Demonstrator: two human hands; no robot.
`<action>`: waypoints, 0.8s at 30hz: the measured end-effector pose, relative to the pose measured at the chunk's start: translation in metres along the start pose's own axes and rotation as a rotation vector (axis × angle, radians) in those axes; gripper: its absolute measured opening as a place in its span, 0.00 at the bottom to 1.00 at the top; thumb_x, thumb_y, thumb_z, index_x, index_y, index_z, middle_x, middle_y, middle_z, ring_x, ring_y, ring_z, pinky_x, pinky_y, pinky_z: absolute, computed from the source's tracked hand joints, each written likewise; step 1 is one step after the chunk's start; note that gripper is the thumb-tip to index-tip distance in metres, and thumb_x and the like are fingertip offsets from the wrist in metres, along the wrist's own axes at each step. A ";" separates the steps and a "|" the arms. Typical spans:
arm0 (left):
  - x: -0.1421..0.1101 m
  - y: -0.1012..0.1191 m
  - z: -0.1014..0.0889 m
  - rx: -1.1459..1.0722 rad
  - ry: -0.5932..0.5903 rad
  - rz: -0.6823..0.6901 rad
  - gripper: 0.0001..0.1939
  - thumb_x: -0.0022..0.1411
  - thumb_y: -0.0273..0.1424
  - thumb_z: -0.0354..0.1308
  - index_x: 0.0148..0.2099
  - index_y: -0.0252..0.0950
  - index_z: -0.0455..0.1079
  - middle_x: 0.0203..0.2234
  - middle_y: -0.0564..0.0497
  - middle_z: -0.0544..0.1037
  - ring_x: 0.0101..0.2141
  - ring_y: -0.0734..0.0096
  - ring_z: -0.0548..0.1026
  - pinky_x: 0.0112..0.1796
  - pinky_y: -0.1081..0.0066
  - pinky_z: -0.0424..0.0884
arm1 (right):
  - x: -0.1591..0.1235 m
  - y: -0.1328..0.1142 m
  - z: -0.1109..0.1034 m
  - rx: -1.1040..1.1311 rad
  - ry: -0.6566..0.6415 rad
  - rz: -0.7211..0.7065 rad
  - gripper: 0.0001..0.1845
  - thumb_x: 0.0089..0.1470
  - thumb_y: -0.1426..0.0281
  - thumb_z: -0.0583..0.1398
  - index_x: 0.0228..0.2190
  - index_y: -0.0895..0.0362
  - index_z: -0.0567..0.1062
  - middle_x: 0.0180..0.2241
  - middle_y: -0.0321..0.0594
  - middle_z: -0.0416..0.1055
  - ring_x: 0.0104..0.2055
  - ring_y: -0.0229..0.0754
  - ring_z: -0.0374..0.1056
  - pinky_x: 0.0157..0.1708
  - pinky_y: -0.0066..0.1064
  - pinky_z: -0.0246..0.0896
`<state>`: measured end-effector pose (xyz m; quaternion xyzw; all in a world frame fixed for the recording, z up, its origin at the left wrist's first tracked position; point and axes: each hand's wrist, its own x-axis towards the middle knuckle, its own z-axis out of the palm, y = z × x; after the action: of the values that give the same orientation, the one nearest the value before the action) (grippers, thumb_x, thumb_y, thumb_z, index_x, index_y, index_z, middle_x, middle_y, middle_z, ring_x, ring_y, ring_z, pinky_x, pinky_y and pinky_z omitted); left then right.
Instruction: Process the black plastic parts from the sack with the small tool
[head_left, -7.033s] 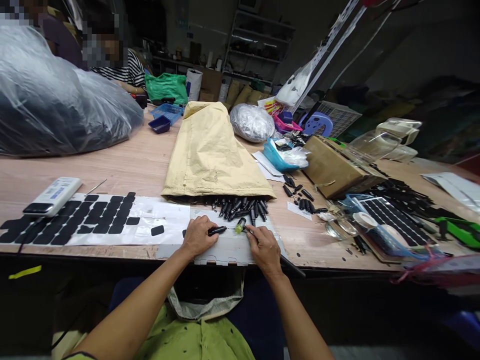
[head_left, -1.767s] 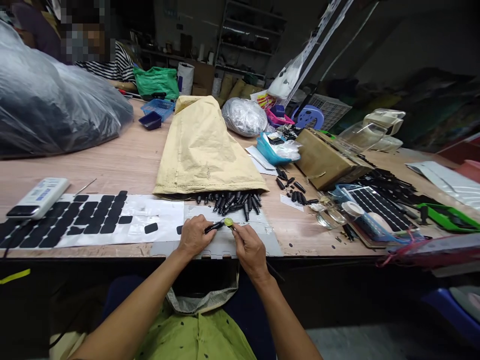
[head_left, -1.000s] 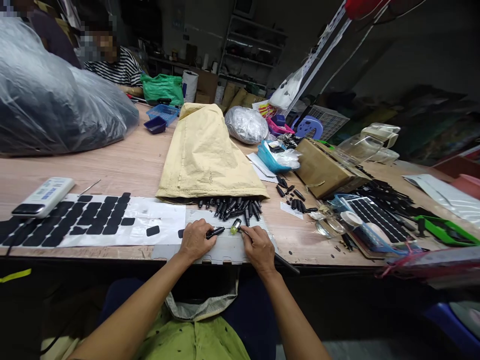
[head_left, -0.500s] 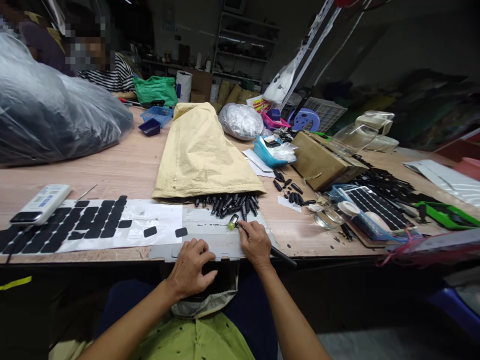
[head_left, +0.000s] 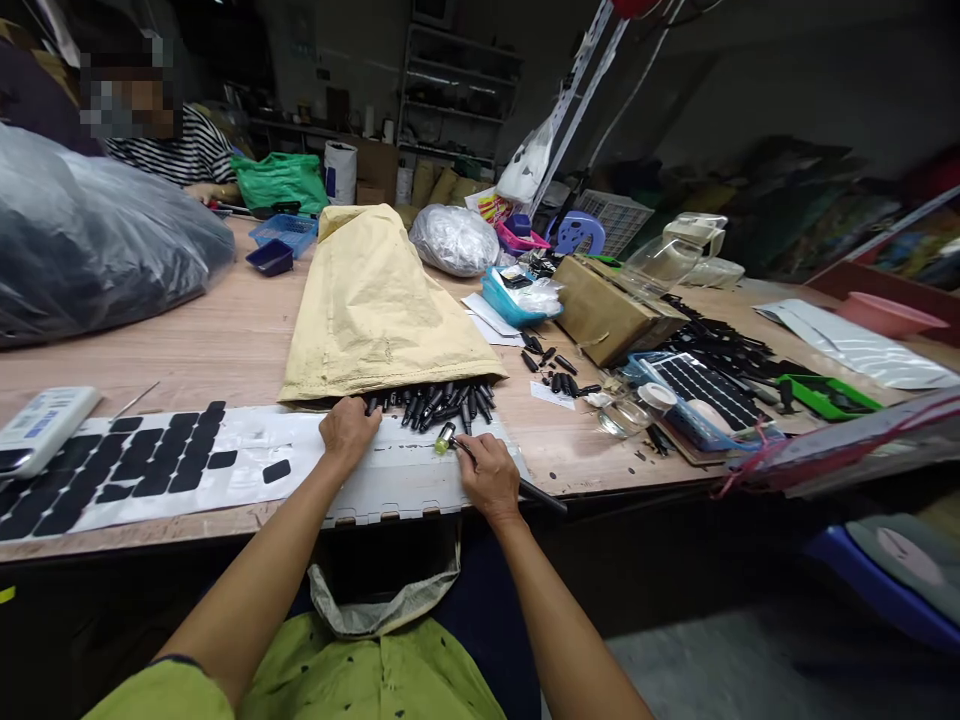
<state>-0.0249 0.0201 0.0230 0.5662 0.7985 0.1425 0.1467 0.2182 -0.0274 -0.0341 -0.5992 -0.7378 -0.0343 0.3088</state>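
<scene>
My left hand (head_left: 349,430) reaches forward to the near left edge of a pile of small black plastic parts (head_left: 435,402) that spills from the mouth of a tan paper sack (head_left: 375,300). Its fingers are curled down onto the pile, and what they hold is hidden. My right hand (head_left: 487,478) rests on a grey-white sheet (head_left: 405,480) at the table's front edge. It is closed on a thin black-handled tool (head_left: 540,492) whose yellow-green tip (head_left: 445,438) lies just short of the pile.
A white sheet with several black pads (head_left: 150,465) and a remote (head_left: 37,425) lie to the left. A cardboard box (head_left: 600,310), blue tray (head_left: 510,300) and solar panel (head_left: 690,385) stand to the right. An open bag (head_left: 382,600) hangs under the table edge. A person in a striped shirt (head_left: 176,155) sits at the far left.
My left hand held a black part beside the tool, dropped back over the bag below the table edge, and has now moved forward to the pile. My right hand kept the tool in place.
</scene>
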 end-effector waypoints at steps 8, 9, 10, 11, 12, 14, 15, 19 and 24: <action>-0.055 -0.021 0.012 -0.142 -0.005 0.320 0.06 0.54 0.32 0.60 0.36 0.38 0.74 0.33 0.51 0.76 0.38 0.64 0.73 0.38 0.69 0.65 | 0.000 0.000 0.001 -0.028 -0.017 0.007 0.12 0.59 0.69 0.56 0.42 0.53 0.78 0.35 0.39 0.71 0.39 0.43 0.62 0.41 0.33 0.56; -0.055 -0.019 0.016 -0.157 -0.008 0.370 0.06 0.54 0.31 0.60 0.36 0.38 0.74 0.33 0.51 0.75 0.38 0.65 0.72 0.39 0.68 0.65 | 0.000 0.001 0.000 -0.031 -0.023 -0.004 0.12 0.59 0.69 0.56 0.42 0.53 0.77 0.35 0.40 0.71 0.39 0.43 0.62 0.41 0.33 0.57; -0.054 -0.016 0.020 -0.174 -0.014 0.407 0.05 0.55 0.31 0.61 0.36 0.38 0.74 0.33 0.51 0.75 0.38 0.65 0.72 0.39 0.68 0.65 | 0.000 0.002 0.000 -0.032 -0.029 -0.019 0.12 0.60 0.69 0.55 0.43 0.53 0.77 0.35 0.40 0.71 0.39 0.43 0.62 0.41 0.33 0.57; -0.053 -0.015 0.023 -0.189 -0.022 0.433 0.05 0.55 0.31 0.61 0.36 0.38 0.73 0.33 0.51 0.76 0.39 0.65 0.72 0.40 0.67 0.64 | 0.000 0.003 0.000 -0.032 -0.037 -0.036 0.13 0.60 0.69 0.55 0.43 0.53 0.77 0.35 0.40 0.72 0.39 0.43 0.63 0.41 0.33 0.58; -0.050 -0.014 0.025 -0.203 -0.032 0.452 0.05 0.55 0.31 0.61 0.36 0.38 0.73 0.33 0.52 0.76 0.39 0.65 0.72 0.40 0.67 0.64 | 0.000 0.003 -0.001 -0.032 -0.044 -0.055 0.13 0.61 0.69 0.55 0.43 0.53 0.77 0.35 0.40 0.72 0.39 0.43 0.63 0.41 0.33 0.58; -0.046 -0.014 0.028 -0.231 -0.048 0.473 0.04 0.56 0.31 0.61 0.36 0.39 0.73 0.33 0.53 0.76 0.39 0.65 0.72 0.41 0.66 0.63 | 0.000 0.001 -0.003 -0.019 -0.047 -0.084 0.14 0.61 0.70 0.54 0.45 0.53 0.77 0.35 0.40 0.72 0.39 0.43 0.64 0.40 0.33 0.59; -0.045 -0.015 0.028 -0.241 -0.054 0.473 0.04 0.56 0.31 0.61 0.36 0.39 0.73 0.33 0.53 0.76 0.39 0.65 0.72 0.42 0.66 0.63 | 0.000 -0.001 -0.004 -0.002 -0.036 -0.088 0.15 0.62 0.70 0.53 0.46 0.53 0.76 0.35 0.40 0.72 0.39 0.43 0.65 0.40 0.32 0.60; -0.046 -0.018 0.026 -0.247 -0.065 0.462 0.05 0.56 0.32 0.62 0.36 0.39 0.74 0.32 0.52 0.76 0.38 0.65 0.71 0.41 0.65 0.63 | 0.000 -0.024 -0.009 0.165 0.036 -0.055 0.17 0.64 0.69 0.51 0.49 0.54 0.75 0.35 0.41 0.73 0.39 0.41 0.68 0.39 0.30 0.62; -0.048 -0.017 0.027 -0.251 -0.053 0.458 0.05 0.56 0.32 0.62 0.36 0.39 0.75 0.31 0.52 0.76 0.38 0.65 0.71 0.41 0.65 0.62 | 0.000 -0.050 -0.011 0.214 -0.007 -0.100 0.17 0.64 0.68 0.51 0.49 0.54 0.75 0.35 0.41 0.73 0.39 0.40 0.69 0.41 0.29 0.63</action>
<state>-0.0139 -0.0290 -0.0047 0.7133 0.6213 0.2550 0.2004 0.1776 -0.0458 -0.0093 -0.5256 -0.7672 0.0315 0.3662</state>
